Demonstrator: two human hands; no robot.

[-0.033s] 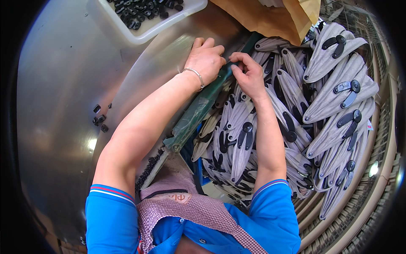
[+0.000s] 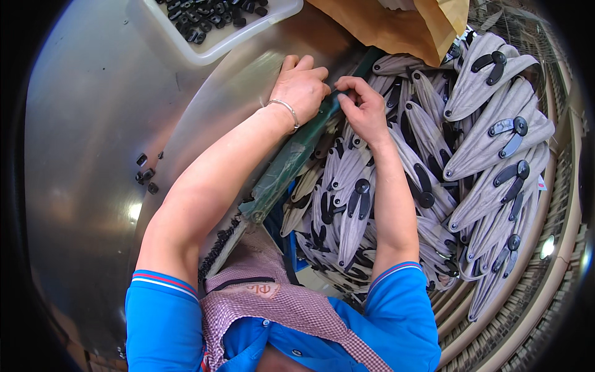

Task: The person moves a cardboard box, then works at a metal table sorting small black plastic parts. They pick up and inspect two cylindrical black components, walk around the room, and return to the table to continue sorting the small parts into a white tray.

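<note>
My left hand, with a thin bangle at its wrist, rests at the metal table's edge. Its fingers are curled, and whatever their tips hold is hidden. Just right of it, my right hand is closed in a pinch of thumb and forefinger; anything between them is too small to make out. The fingertips of both hands nearly meet above the green-covered edge strip. Below and right of my right hand hang many grey fabric pieces with black rounded fittings, each piece tapering to a studded tip.
A white tray of small black parts stands at the table's far side. Several loose black parts lie on the metal tabletop. Brown paper overhangs the fabric pieces. A curved wicker rim borders the right.
</note>
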